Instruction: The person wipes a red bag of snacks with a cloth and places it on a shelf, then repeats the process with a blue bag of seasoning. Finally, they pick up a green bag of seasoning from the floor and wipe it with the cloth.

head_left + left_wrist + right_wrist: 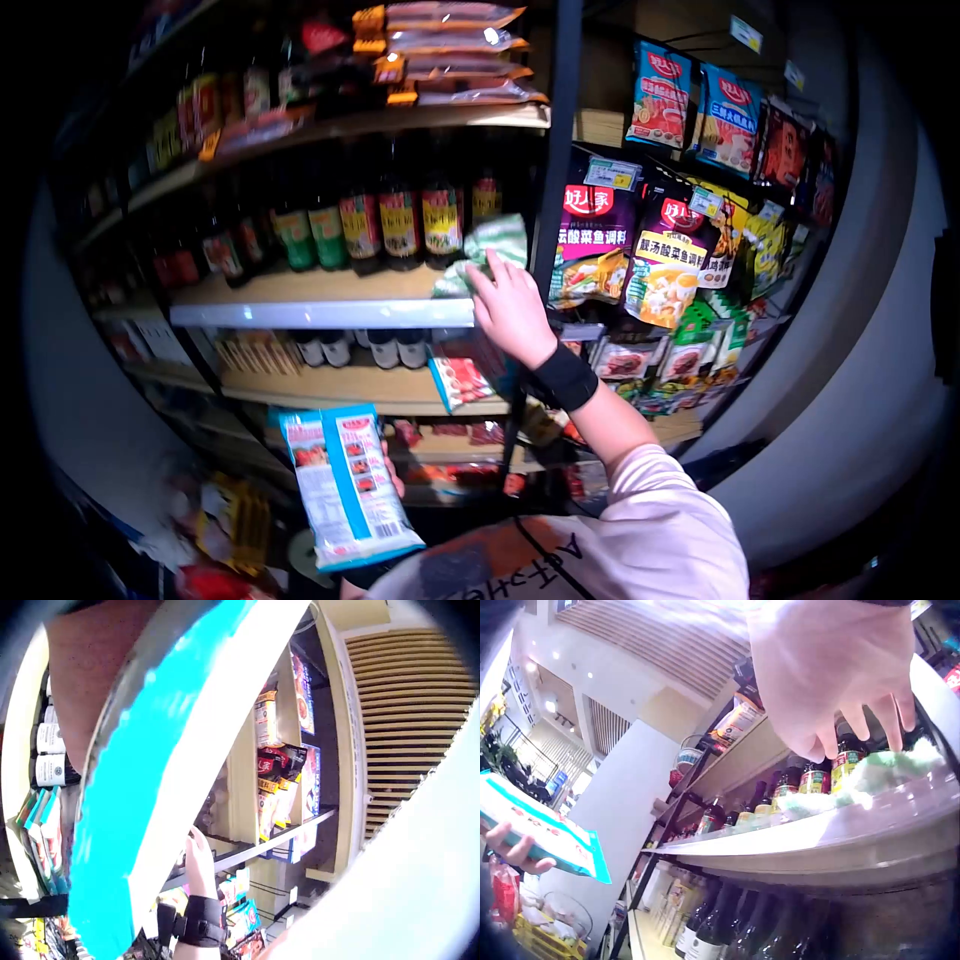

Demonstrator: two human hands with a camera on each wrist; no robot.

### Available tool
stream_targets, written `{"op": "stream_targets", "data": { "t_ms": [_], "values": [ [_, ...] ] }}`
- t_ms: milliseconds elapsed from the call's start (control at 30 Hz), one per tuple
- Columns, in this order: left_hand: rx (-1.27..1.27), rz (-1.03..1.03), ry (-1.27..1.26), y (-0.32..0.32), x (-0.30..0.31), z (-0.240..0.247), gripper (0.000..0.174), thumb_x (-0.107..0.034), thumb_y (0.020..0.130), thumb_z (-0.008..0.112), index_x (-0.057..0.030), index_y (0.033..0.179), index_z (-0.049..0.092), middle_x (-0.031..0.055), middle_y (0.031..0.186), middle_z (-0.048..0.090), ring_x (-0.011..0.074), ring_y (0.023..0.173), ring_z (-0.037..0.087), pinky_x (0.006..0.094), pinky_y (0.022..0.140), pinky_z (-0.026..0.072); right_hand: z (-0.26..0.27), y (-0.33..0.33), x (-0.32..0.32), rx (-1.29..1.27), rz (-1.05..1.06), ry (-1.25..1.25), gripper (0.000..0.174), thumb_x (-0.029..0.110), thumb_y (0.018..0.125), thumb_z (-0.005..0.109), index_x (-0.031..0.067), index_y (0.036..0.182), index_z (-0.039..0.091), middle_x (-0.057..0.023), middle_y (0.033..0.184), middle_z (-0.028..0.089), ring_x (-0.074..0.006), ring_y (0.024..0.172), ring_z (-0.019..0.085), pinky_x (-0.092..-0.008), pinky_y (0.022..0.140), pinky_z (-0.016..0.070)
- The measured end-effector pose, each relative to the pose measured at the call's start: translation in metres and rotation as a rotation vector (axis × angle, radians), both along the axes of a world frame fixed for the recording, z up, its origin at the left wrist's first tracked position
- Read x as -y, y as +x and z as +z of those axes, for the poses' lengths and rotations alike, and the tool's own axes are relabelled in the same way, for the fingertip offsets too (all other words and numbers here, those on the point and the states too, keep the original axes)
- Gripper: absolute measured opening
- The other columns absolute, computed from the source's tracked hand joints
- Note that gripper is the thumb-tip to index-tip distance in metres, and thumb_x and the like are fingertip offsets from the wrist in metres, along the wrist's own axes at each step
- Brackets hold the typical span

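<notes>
My right hand (512,308) is at the front edge of the middle shelf (300,287), its fingers on a crumpled green-and-white striped cloth (497,238). In the right wrist view, the fingers of that hand (836,667) reach down to the cloth (892,769), fairly straight and slightly spread. Low in front of the body, my left hand (392,472) grips a blue-and-white food packet (345,490), printed side facing up. Fingers of the left hand (517,849) curl round the packet's edge in the right wrist view. The packet (154,772) blocks much of the left wrist view.
Sauce bottles (400,222) stand in a row behind the cloth. A pale strip (320,315) runs along the shelf front. Seasoning packets (665,260) hang right of a dark upright post (560,120). Another blue-edged packet (463,380) is on the shelf below, near small jars (385,350).
</notes>
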State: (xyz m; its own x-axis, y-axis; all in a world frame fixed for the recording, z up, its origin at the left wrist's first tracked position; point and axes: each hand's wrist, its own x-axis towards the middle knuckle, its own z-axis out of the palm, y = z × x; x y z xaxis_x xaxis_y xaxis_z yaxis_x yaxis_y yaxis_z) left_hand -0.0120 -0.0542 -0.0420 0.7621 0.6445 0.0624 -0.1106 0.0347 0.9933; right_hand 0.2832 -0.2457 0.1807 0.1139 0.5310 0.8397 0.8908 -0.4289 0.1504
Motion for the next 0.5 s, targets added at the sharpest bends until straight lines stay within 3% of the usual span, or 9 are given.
{"op": "stream_targets", "data": {
  "t_ms": [67, 133, 200, 267, 333, 433, 500],
  "values": [
    [0.022, 0.007, 0.002, 0.005, 0.007, 0.008, 0.078, -0.037, 0.087, 0.058, -0.0099, 0.147, 0.016, 0.0128, 0.146, 0.029, 0.0266, 0.133, 0.033, 0.0410, 0.108, 0.0299, -0.004, -0.009, 0.014, 0.028, 0.044, 0.016, 0.040, 0.013, 0.078, 0.057, 0.0048, 0.118, 0.054, -0.0216, 0.124, 0.050, -0.0364, 0.106, 0.052, -0.0441, 0.091, 0.0408],
    [0.040, 0.012, 0.000, 0.007, 0.013, 0.014, 0.079, -0.036, 0.086, 0.059, -0.0099, 0.147, 0.016, 0.0127, 0.146, 0.029, 0.0265, 0.133, 0.033, 0.0409, 0.108, 0.0295, -0.006, -0.030, 0.038, -0.190, 0.222, 0.000, 0.040, 0.012, 0.078, 0.058, 0.0038, 0.117, 0.055, -0.0206, 0.123, 0.050, -0.0362, 0.106, 0.052, -0.0433, 0.093, 0.0406],
    [0.093, -0.011, -0.003, 0.013, 0.024, 0.023, 0.079, -0.036, 0.086, 0.060, -0.0100, 0.147, 0.016, 0.0126, 0.146, 0.029, 0.0265, 0.133, 0.033, 0.0408, 0.108, 0.0291, -0.011, -0.047, 0.061, -0.650, 0.557, -0.173, 0.044, 0.013, 0.082, 0.058, 0.0050, 0.124, 0.049, -0.0188, 0.127, 0.048, -0.0348, 0.115, 0.049, -0.0419, 0.099, 0.0374],
    [0.169, -0.064, 0.000, 0.023, 0.037, 0.032, 0.080, -0.035, 0.086, 0.061, -0.0100, 0.147, 0.016, 0.0125, 0.146, 0.029, 0.0265, 0.133, 0.033, 0.0407, 0.109, 0.0287, -0.026, -0.073, 0.079, -0.833, 0.896, -0.265, 0.053, 0.016, 0.086, 0.058, 0.0058, 0.135, 0.039, -0.0187, 0.134, 0.042, -0.0326, 0.123, 0.043, -0.0393, 0.104, 0.0332],
    [0.307, -0.171, 0.010, 0.039, 0.056, 0.043, 0.081, -0.035, 0.085, 0.062, -0.0101, 0.147, 0.016, 0.0124, 0.146, 0.029, 0.0265, 0.133, 0.033, 0.0406, 0.109, 0.0284, -0.019, -0.091, 0.106, -0.939, 1.105, -0.545, 0.069, 0.023, 0.088, 0.059, 0.0070, 0.145, 0.023, -0.0175, 0.144, 0.030, -0.0302, 0.131, 0.035, -0.0385, 0.108, 0.0283],
    [0.566, -0.391, 0.024, 0.088, 0.093, 0.064, 0.081, -0.034, 0.085, 0.064, -0.0101, 0.147, 0.016, 0.0123, 0.146, 0.029, 0.0265, 0.133, 0.033, 0.0405, 0.109, 0.0278, -0.001, -0.093, 0.149, -0.890, 1.015, -0.673, 0.086, 0.033, 0.086, 0.064, 0.0081, 0.149, 0.011, -0.0179, 0.151, 0.019, -0.0324, 0.136, 0.027, -0.0409, 0.108, 0.0260],
    [0.763, -0.537, 0.028, 0.128, 0.125, 0.075, 0.082, -0.034, 0.085, 0.065, -0.0102, 0.147, 0.016, 0.0122, 0.146, 0.029, 0.0264, 0.133, 0.033, 0.0404, 0.109, 0.0274, 0.004, -0.090, 0.175, -0.799, 0.898, -0.587, 0.087, 0.029, 0.082, 0.067, 0.0066, 0.148, 0.014, -0.0198, 0.150, 0.019, -0.0353, 0.132, 0.034, -0.0399, 0.106, 0.0318]
  ]
}}
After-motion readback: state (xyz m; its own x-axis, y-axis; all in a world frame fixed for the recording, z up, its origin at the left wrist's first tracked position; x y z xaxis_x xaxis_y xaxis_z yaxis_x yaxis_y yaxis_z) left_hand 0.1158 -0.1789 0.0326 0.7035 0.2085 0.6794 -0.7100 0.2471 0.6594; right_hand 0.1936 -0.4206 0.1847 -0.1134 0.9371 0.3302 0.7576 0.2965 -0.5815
